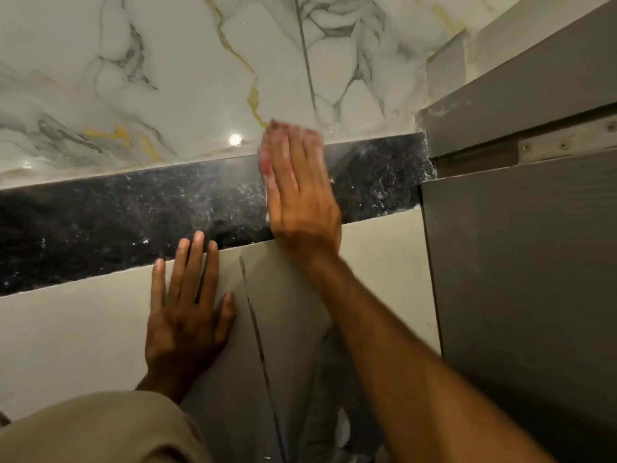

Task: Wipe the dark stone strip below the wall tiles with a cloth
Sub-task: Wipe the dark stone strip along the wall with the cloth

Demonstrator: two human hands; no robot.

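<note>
Head: dark stone strip runs left-right, rising rightward.

text: none readable | labels: none | numbers: none

Dim, warm indoor light is falling on the scene, and 1 small round lamp reflection is glaring off the glossy white marble-patterned wall tile. The right hand and the pale pink cloth under it are smearing with motion blur, while the left hand is showing sharper and the right forearm is throwing a dark shadow below itself. The speckled black stone strip is bending slightly under the wide lens, and the beige sleeve is sitting out of focus.
</note>
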